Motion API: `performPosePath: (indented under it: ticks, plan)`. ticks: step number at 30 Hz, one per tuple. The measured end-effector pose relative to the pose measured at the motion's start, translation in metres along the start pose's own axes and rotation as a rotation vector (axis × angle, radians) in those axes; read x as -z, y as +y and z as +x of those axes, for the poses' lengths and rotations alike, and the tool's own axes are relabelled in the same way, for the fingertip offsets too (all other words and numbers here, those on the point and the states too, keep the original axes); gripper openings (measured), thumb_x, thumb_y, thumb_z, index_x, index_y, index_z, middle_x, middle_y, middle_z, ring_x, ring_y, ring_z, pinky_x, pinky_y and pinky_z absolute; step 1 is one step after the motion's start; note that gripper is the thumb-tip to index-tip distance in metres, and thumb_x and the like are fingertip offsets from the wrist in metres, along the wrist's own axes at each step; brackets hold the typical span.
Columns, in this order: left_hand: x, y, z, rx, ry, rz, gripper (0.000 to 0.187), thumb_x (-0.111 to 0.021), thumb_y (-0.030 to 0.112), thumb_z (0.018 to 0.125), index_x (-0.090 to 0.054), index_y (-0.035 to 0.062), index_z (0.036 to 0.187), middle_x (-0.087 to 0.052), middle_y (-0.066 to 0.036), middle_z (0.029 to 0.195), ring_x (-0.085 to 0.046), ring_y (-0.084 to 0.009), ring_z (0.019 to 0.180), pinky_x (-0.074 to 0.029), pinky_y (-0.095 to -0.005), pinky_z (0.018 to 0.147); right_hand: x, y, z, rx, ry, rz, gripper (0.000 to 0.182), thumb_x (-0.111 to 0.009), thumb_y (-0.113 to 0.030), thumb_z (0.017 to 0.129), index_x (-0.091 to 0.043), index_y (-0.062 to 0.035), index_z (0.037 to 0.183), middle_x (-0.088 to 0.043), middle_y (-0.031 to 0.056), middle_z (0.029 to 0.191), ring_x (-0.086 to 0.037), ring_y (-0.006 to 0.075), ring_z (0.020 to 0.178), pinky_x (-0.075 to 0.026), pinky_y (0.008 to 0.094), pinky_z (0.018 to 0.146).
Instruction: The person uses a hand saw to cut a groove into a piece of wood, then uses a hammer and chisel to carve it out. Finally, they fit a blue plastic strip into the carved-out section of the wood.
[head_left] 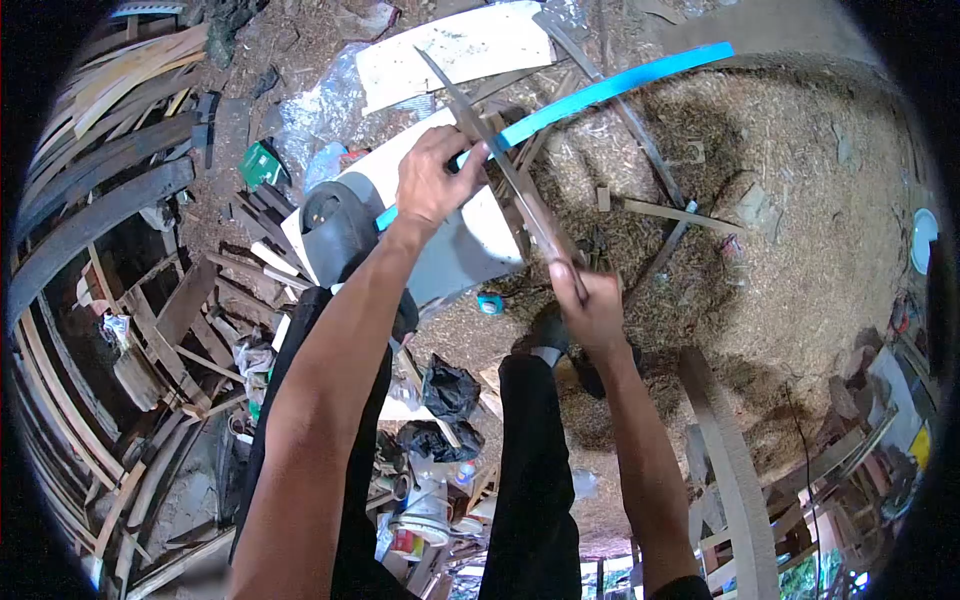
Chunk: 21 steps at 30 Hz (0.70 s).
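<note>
A long blue strip point(620, 85) runs from the upper right down to the left, lying over a white and grey surface point(470, 245). My left hand point(437, 175) is closed around the strip near the middle of the view. In my right hand point(590, 305) is the handle end of a long saw-like blade point(525, 205). The blade crosses the strip just right of my left hand, its tip pointing up and left. My left foot, in a dark shoe point(335, 230), rests on the white surface beside the strip's lower end.
Wood strips point(110, 160) are piled along the left. A white sheet point(455, 50) lies at the top. Sawdust point(800, 200) covers the ground at right. A small blue object point(490, 303) and black bags point(450, 388) lie below the surface. A beam point(735, 470) stands at lower right.
</note>
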<state>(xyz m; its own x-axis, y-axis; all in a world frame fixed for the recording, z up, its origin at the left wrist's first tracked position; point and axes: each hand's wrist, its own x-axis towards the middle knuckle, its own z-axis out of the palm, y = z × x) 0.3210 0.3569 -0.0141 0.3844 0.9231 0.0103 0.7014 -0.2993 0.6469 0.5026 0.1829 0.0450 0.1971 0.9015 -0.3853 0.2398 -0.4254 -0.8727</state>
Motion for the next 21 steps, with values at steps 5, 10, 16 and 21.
performPosePath:
  ticks: [5,10,16,21]
  plan:
    - [-0.002,-0.002,0.001,-0.024,0.031,-0.005,0.025,-0.07,0.028,0.083,-0.069,0.0035,0.077,-0.064,-0.009,0.079,-0.062,-0.0292,0.08,-0.051,-0.0401,0.07,0.032,0.034,-0.074,0.017,-0.015,-0.104,0.038,-0.064,-0.027,0.092,-0.063,0.0025,0.067,-0.052,0.01,0.051,-0.05,0.0198,0.045,-0.04,0.0347,0.047]
    - [0.0,-0.001,0.0,0.005,-0.006,0.041,0.026,-0.069,0.029,0.084,-0.07,0.0039,0.081,-0.065,-0.009,0.083,-0.062,-0.0293,0.085,-0.051,-0.0402,0.074,-0.01,-0.008,-0.006,-0.021,0.036,0.051,0.043,-0.062,-0.028,0.094,-0.056,0.0016,0.063,-0.043,0.0045,0.051,-0.043,0.0116,0.048,-0.034,0.0332,0.046]
    - [-0.001,0.0,-0.002,-0.035,0.031,-0.001,0.021,-0.069,0.021,0.082,-0.065,0.0,0.08,-0.062,-0.012,0.081,-0.06,-0.0332,0.079,-0.048,-0.041,0.07,0.009,-0.007,-0.015,-0.097,-0.067,-0.106,0.037,-0.063,-0.027,0.092,-0.064,0.0026,0.071,-0.052,0.0106,0.051,-0.048,0.0146,0.045,-0.04,0.0334,0.047]
    - [0.002,0.001,-0.001,0.014,0.006,0.02,0.026,-0.07,0.029,0.084,-0.07,0.003,0.079,-0.063,-0.01,0.079,-0.061,-0.0294,0.081,-0.051,-0.0404,0.072,0.037,0.004,-0.076,-0.082,-0.053,0.02,0.031,-0.059,-0.019,0.092,-0.065,0.0016,0.07,-0.053,0.0138,0.052,-0.051,0.0175,0.044,-0.039,0.0359,0.046]
